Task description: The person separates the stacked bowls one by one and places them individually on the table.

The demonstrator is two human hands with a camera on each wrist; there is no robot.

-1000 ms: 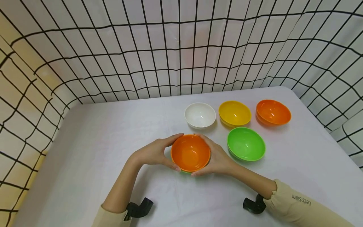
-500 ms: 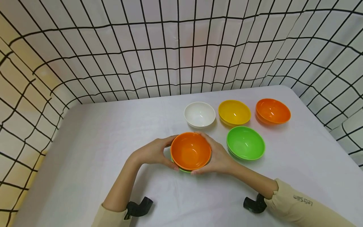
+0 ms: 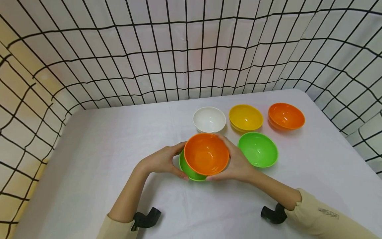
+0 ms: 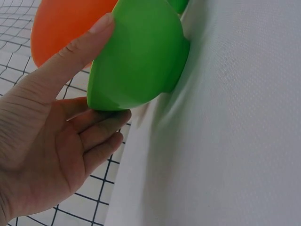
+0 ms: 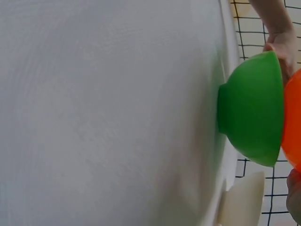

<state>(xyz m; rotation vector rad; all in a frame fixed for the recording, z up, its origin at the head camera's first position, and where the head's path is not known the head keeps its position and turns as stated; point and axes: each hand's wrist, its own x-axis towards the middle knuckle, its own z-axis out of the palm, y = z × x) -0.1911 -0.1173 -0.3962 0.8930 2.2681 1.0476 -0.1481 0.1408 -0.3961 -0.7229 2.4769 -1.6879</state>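
Observation:
In the head view my right hand (image 3: 237,162) holds an orange bowl (image 3: 206,154) by its side, raised and set off to the right over a green bowl (image 3: 191,172). My left hand (image 3: 162,160) grips that green bowl by its left side. The left wrist view shows the thumb at the rim of the green bowl (image 4: 141,56) and the fingers round its far side; its foot is at the white cloth. Beyond the rim appears the orange bowl (image 4: 70,23). In the right wrist view the orange bowl (image 5: 294,120) overlaps the green bowl's rim.
Behind the hands stand a white bowl (image 3: 209,119), a yellow bowl (image 3: 246,118) and a second orange bowl (image 3: 286,116). A second green bowl (image 3: 258,150) is just right of my right hand. A black grid net (image 3: 188,49) rises round the white table (image 3: 98,149).
The orange bowl, earlier nested over the green one, has risen and moved right in my right hand, uncovering the green bowl's left part. My left hand stays in place.

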